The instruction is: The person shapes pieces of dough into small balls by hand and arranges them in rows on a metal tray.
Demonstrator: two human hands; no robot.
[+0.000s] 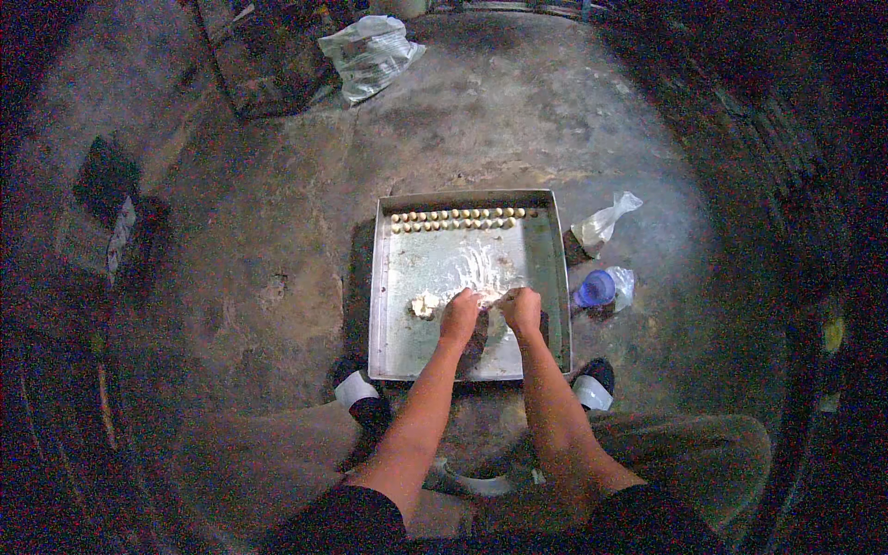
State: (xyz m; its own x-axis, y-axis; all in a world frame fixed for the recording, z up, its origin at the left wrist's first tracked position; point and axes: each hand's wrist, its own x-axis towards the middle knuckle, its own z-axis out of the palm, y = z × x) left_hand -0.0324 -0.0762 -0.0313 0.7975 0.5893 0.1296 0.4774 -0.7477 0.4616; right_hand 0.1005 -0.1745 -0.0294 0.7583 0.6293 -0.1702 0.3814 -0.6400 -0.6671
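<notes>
A large square metal tray (377, 277) lies on the floor before me. Along its far wall run two rows of small, pale, round pieces (453, 215), probably dough. White flour (476, 266) is streaked over the middle of the tray. My left hand (461, 314) and my right hand (522, 310) are close together over it, fingers curled in. Between them shows a pale bit of dough (490, 298), pinched at both sides; its full shape is hidden by the fingers. Left of my left hand rests a crumbly, cream-coloured lump of dough (425, 305).
Right of the tray stand a blue plastic cup (595, 289) and a clear bag of white stuff (601, 225). My feet flank the tray's near corners. A white plastic sack (372, 55) sits on the concrete floor at the far left.
</notes>
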